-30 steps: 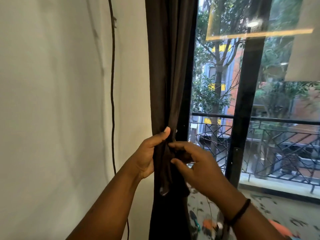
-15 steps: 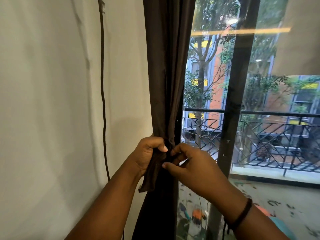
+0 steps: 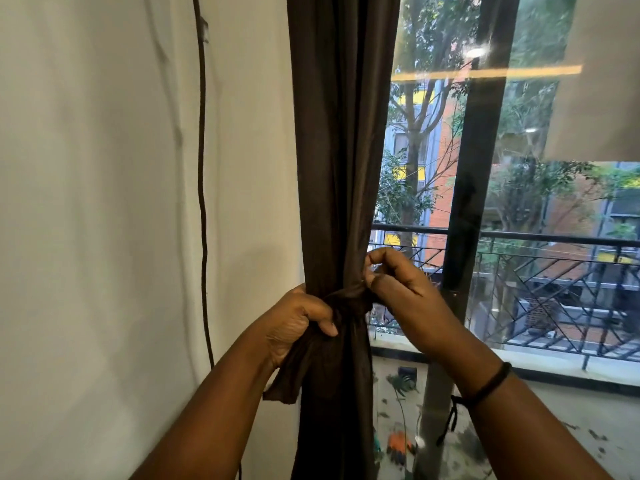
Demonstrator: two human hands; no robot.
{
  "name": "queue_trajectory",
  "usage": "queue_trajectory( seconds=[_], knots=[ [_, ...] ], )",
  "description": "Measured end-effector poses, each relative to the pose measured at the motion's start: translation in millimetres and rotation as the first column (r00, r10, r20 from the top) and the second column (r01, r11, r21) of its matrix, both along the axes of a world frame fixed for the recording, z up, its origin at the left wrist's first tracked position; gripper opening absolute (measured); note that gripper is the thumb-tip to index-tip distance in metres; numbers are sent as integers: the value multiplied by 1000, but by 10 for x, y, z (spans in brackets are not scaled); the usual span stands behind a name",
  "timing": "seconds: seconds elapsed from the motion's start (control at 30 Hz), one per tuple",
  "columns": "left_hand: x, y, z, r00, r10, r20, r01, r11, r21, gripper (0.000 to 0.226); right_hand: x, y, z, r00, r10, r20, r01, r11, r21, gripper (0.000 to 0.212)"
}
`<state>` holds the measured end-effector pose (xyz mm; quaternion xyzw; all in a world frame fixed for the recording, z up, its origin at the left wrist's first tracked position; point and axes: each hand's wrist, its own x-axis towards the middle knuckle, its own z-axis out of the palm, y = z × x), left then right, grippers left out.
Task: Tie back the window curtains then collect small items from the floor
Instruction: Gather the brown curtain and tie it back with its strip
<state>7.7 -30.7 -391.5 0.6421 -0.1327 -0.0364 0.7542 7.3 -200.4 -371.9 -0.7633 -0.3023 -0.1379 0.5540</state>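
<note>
Curtain point(image 3: 343, 150) knotted | left hand point(image 3: 294, 323), right hand point(image 3: 398, 285) grasp tie point(image 3: 346, 299) | white wall point(image 3: 104, 202)

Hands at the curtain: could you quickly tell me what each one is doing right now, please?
Left hand: grips the loose end of the tie-back band.
Right hand: fingers pinch the band's other end.

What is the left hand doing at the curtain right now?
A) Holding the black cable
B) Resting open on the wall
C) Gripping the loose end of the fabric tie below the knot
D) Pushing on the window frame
C: the left hand has its fingers curled round the loose end of the brown tie, just left of the knot cinching the curtain, while the right hand pinches the other end.
</note>
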Motion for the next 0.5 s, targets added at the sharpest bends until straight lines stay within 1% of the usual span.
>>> queue_trajectory(
  seconds=[0.03,0.07,0.1,0.13,0.17,0.23,0.27,0.33,0.4,0.43,0.5],
  knots=[
    [-52,1,18,1000,-24,8,24,1000,7,37,2,-37,-5,997,68,-26,-68,998,14,37],
    [-111,4,39,999,-46,14,46,999,13,33,3,-61,-4,994,97,-40,-98,995,-17,55],
    [-149,9,45,998,-54,19,53,998,22,30,17,-71,7,996,87,-24,-89,994,-67,65],
    [-180,7,48,998,-62,20,61,998,32,28,-1,-62,41,996,93,-11,-93,988,-121,67],
    [-195,-1,41,998,-67,15,67,997,46,27,-26,-38,84,991,133,-20,-134,983,-129,62],
    [-218,-34,23,994,-105,-20,106,992,75,26,-84,19,176,960,268,-80,-272,961,-49,43],
    [-230,-47,15,990,-130,-48,135,986,95,30,-92,36,209,946,306,-105,-309,951,-8,35],
    [-259,-48,18,980,-179,-84,191,969,157,39,-107,50,266,928,344,-144,-343,939,33,19],
    [-327,-28,52,972,-214,-92,230,947,226,34,-91,49,280,905,381,-188,-373,925,80,7],
    [-364,-9,69,973,-215,-84,230,937,263,32,-75,52,279,894,402,-197,-389,915,104,7],
    [-425,40,92,990,-132,-51,142,935,326,36,-61,73,263,880,436,-189,-413,898,152,4]
  ],
)
